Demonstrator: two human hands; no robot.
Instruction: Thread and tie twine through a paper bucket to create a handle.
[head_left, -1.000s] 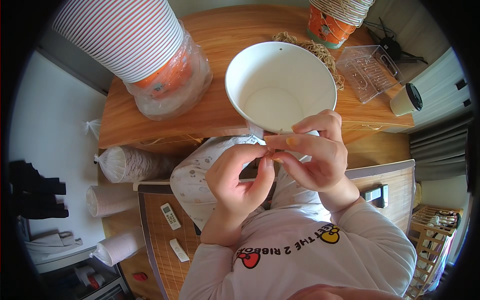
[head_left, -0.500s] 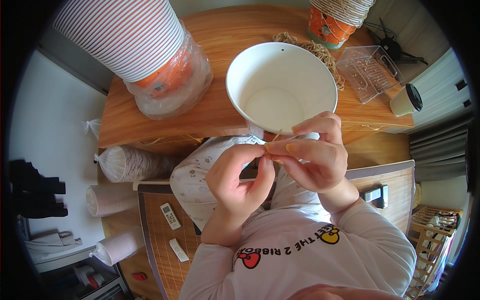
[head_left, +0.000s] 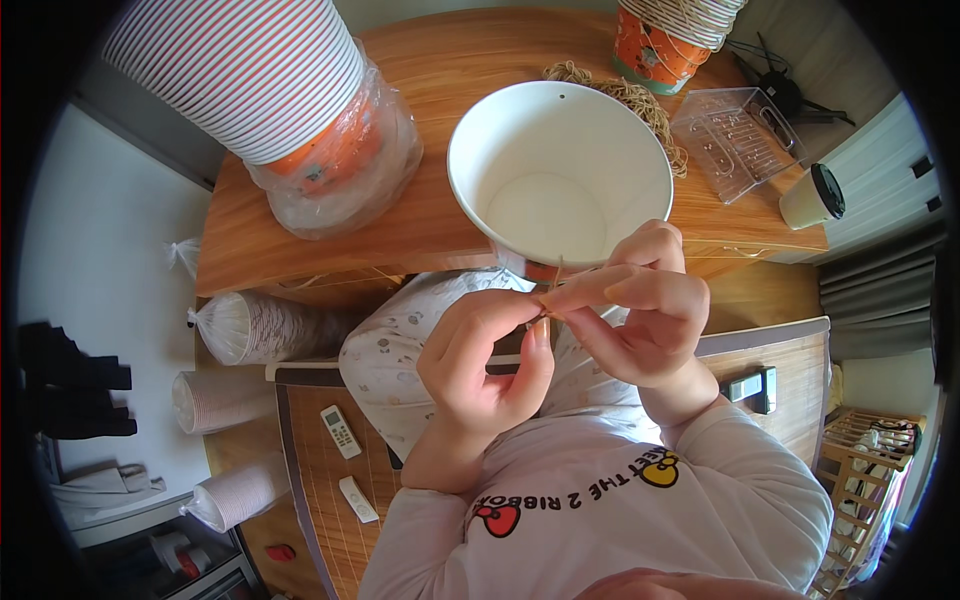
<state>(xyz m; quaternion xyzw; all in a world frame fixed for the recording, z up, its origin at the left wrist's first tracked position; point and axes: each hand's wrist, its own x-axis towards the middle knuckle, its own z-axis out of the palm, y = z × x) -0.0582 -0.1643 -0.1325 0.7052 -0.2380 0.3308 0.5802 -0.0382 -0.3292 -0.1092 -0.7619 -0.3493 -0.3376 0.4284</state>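
A large white paper bucket [head_left: 560, 190] stands at the table's front edge, its mouth tilted toward me and its inside bare. One small hole shows near its far rim. Just on my side of the near rim, a thin tan cord [head_left: 561, 266] rises between my hands. My left hand [head_left: 483, 365] pinches it with the index fingertip, the thumb slightly lower. My right hand [head_left: 640, 315] meets it there, thumb and index closed on the same bit of cord. The fingers hide most of the cord. Behind the bucket lies a heap of tan cords [head_left: 640, 105].
A tall stack of nested buckets [head_left: 250, 80] in clear plastic stands at the left of the wooden table [head_left: 450, 50]. At the back right are orange buckets with cords [head_left: 665, 50], a clear plastic tray [head_left: 735, 145] and a lidded cup [head_left: 812, 198]. Bagged stacks [head_left: 270, 327] lie below left.
Both hands have shifted slightly, the right one a little to the right. My left thumb has drawn down from the pinch. The cord end now points straighter up.
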